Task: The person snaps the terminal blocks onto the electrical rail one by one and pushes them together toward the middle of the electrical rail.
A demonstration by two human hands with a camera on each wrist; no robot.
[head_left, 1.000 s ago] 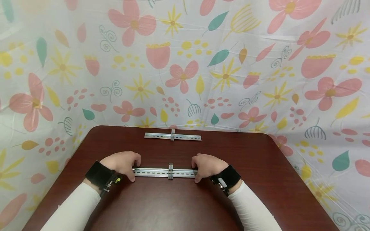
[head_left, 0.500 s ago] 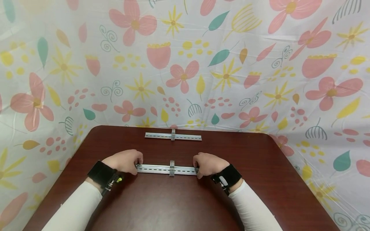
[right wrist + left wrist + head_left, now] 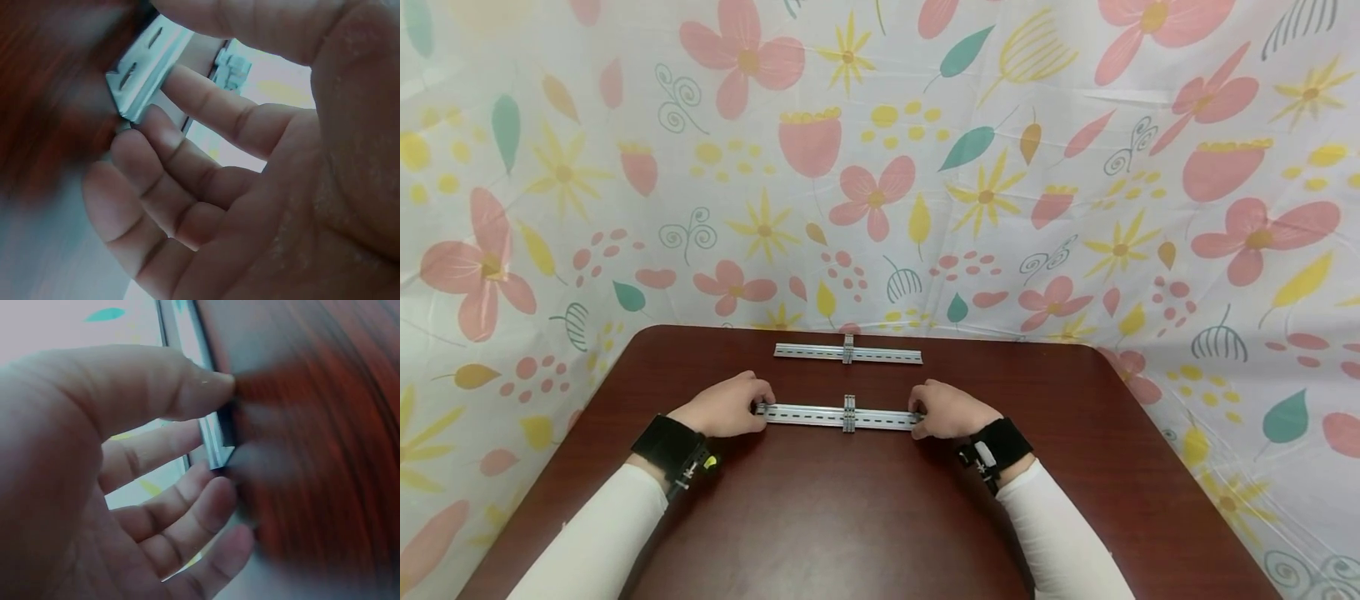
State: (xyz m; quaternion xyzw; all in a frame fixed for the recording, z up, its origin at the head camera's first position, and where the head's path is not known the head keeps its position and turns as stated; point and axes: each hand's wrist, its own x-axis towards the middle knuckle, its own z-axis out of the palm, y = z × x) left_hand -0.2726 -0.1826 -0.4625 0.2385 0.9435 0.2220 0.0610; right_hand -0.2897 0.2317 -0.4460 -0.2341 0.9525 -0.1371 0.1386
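A slotted metal DIN rail [image 3: 808, 415] lies crosswise on the table in the head view, a small ribbed metal clip [image 3: 849, 423] across its middle. My left hand [image 3: 730, 407] pinches its left end between thumb and fingers; the left wrist view shows the cut rail end [image 3: 215, 440] between them. At the other end my right hand [image 3: 953, 411] holds the rail the same way, and slots show on the rail face [image 3: 147, 65] in the right wrist view. Beyond it, parallel and apart, rests a second DIN rail [image 3: 808, 352] with a similar clip [image 3: 847, 350].
The dark red-brown wooden table [image 3: 842, 517] has rounded far corners. A white floral-print curtain [image 3: 880, 167] hangs right behind its far edge and along both sides. Each wrist wears a black strap [image 3: 666, 446] with a small device.
Both hands have moved the near rail away from the body, towards the far rail, and slightly right. The gap between the rails has narrowed. The far rail has stayed in place.
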